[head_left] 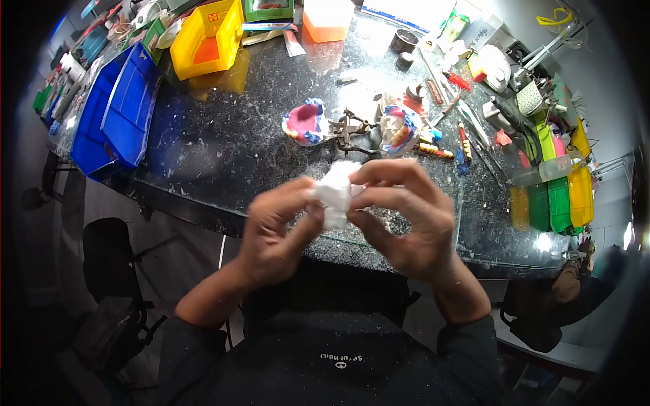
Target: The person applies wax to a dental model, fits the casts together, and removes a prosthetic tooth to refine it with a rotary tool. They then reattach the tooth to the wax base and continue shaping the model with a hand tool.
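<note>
Between my two hands is a white, plaster-like piece (335, 193), blurred by motion and held up over the front edge of the bench. My left hand (267, 233) pinches its left side with thumb and fingers. From the other side, the fingertips and thumb of my right hand (416, 223) close on it. Just beyond lies a dark metal dental articulator (351, 132), spread out on the bench. A pink and blue dental model (306, 123) is at its left end, and a model with teeth (399, 130) at its right.
Yellow (223, 51) and blue (128, 111) bins stand at the left. An orange-and-white container (326, 20) is at the back. Hand tools, a red-handled one (458, 81) among them, and tooth strips (435, 150) lie to the right, near green and yellow bins (558, 203).
</note>
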{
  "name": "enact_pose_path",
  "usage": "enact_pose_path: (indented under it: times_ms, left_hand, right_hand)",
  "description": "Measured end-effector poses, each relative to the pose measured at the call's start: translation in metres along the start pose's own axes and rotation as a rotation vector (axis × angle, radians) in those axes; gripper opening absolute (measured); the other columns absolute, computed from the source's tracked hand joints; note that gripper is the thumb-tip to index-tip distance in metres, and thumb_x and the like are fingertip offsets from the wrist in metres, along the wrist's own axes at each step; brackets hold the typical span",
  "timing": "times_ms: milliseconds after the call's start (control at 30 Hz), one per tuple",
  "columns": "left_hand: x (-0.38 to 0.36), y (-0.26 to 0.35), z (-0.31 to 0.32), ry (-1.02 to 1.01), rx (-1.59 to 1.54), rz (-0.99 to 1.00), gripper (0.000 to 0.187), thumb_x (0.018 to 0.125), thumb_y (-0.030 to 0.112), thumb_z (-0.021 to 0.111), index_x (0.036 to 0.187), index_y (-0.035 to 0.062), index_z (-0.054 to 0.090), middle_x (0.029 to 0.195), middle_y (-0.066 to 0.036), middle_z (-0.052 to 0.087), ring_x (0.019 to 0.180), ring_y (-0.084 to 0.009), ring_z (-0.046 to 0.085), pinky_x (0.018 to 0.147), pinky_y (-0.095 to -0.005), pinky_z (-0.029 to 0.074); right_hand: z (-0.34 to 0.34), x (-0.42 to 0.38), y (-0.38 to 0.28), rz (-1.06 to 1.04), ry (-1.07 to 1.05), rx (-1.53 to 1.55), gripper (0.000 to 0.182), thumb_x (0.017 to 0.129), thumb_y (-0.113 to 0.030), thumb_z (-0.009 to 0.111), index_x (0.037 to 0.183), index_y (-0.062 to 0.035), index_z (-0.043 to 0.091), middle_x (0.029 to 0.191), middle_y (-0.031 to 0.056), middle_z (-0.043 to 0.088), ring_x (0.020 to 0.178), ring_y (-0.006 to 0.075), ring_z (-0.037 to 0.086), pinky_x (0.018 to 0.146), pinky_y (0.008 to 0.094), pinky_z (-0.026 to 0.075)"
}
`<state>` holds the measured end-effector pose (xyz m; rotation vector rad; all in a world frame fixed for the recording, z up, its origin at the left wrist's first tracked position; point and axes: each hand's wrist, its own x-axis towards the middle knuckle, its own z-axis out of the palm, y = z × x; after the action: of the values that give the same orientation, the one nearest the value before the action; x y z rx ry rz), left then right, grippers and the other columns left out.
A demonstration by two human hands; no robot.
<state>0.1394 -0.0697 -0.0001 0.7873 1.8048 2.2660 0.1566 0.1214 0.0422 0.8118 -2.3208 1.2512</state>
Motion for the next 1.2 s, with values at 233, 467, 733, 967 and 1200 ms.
enact_pose_path:
  times_ms: [233,467,733,967,1200]
  left_hand:
    - [-0.015,0.0,0.007,-0.02,0.134,-0.003,0.009,0.087,0.002,0.059,0.092,-0.0048,0.06,0.078,-0.011,0.057,0.068,-0.0172,0.056,0.061,-0.0293,0.044]
    - [-0.012,-0.012,0.005,0.094,0.533,0.274,0.007,0.08,-0.003,0.064,0.085,-0.0032,0.059,0.073,-0.012,0.058,0.059,-0.0246,0.06,0.051,-0.0308,0.045]
    - [-0.012,-0.015,0.006,0.068,0.683,0.435,0.005,0.079,-0.002,0.064,0.08,-0.0026,0.059,0.07,-0.013,0.058,0.055,-0.0247,0.059,0.046,-0.0329,0.045]
    - [-0.011,-0.011,-0.001,-0.049,0.686,0.502,0.006,0.077,0.0,0.065,0.079,-0.0027,0.06,0.068,-0.011,0.056,0.054,-0.0228,0.058,0.046,-0.0319,0.045]
    - [0.016,0.005,-0.065,0.336,1.154,0.232,0.009,0.08,0.002,0.067,0.086,-0.0034,0.067,0.076,-0.015,0.066,0.066,-0.0202,0.064,0.062,-0.0298,0.05]
  right_hand:
    - [0.019,-0.016,0.001,-0.161,0.062,-0.217,0.027,0.071,-0.002,0.072,0.097,0.001,0.065,0.1,0.0132,0.061,0.089,0.0277,0.061,0.073,0.0375,0.052]
    - [0.027,-0.021,-0.007,-0.157,0.025,-0.233,0.031,0.073,0.003,0.06,0.104,0.0053,0.064,0.105,0.0174,0.061,0.093,0.0314,0.062,0.079,0.0391,0.053]
    - [0.023,-0.027,-0.001,-0.002,-0.008,0.006,0.03,0.077,0.002,0.067,0.107,-0.0003,0.065,0.098,0.0139,0.064,0.083,0.0243,0.065,0.071,0.0328,0.054]
    - [0.019,-0.028,0.015,0.261,-0.065,0.55,0.016,0.08,0.0,0.07,0.095,-0.0028,0.066,0.096,0.0085,0.066,0.08,0.013,0.064,0.071,0.0263,0.054]
    - [0.0,-0.029,0.022,0.395,0.239,0.9,0.014,0.086,0.003,0.061,0.099,0.0028,0.057,0.093,0.0145,0.066,0.083,0.0125,0.064,0.074,0.0249,0.054]
